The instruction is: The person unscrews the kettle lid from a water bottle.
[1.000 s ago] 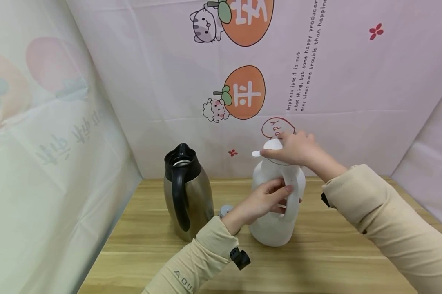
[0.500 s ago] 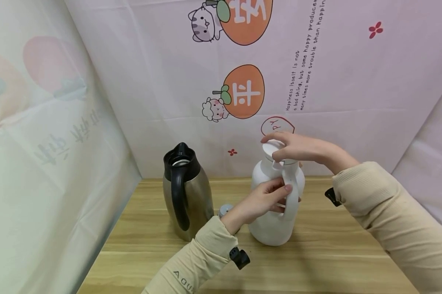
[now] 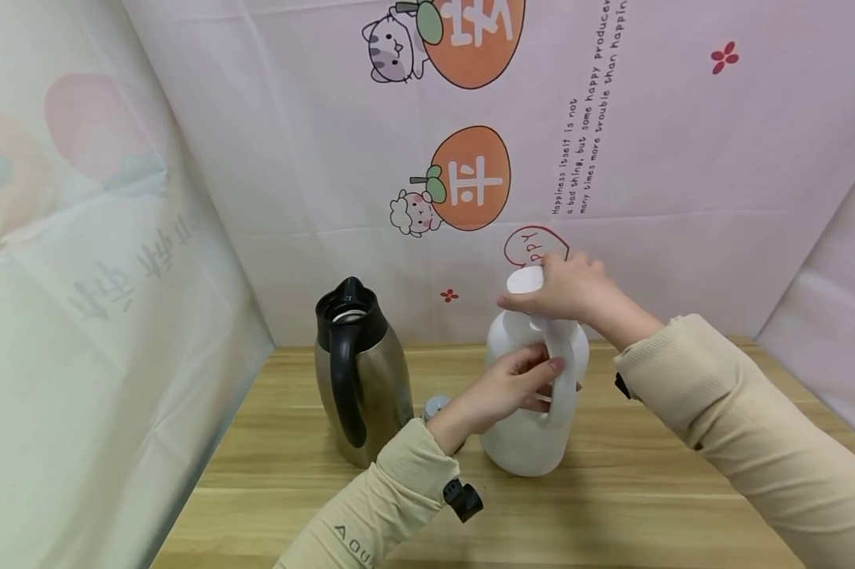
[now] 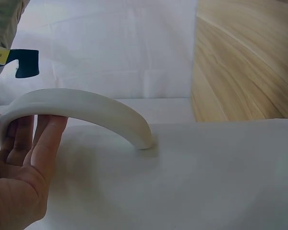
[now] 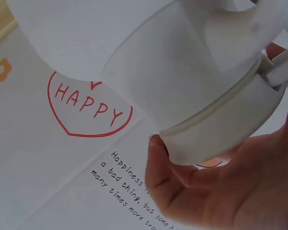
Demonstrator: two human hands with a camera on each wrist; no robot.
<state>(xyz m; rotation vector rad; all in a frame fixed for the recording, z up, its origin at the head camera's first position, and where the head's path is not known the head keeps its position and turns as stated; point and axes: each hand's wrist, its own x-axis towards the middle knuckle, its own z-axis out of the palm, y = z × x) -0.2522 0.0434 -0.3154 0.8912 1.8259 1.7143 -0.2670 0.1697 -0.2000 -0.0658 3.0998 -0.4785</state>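
Observation:
A white thermos jug stands upright on the wooden table. My left hand grips its handle, with fingers hooked through the loop; the left wrist view shows that curved handle with fingers beneath it. Over the top, my right hand grips the white lid between thumb and fingers. Seen from the right wrist, fingers press on the rim of the lid, and a tab sticks out from it.
Left of the white jug stands a steel jug with a black handle and an uncovered mouth. A small grey round-topped object is partly hidden behind my left wrist. A printed cloth hangs behind the table.
The lid's tab has turned from the left side round to near the handle. My right hand loosened, shifted right, then came back to grip the lid. My left hand stayed still.

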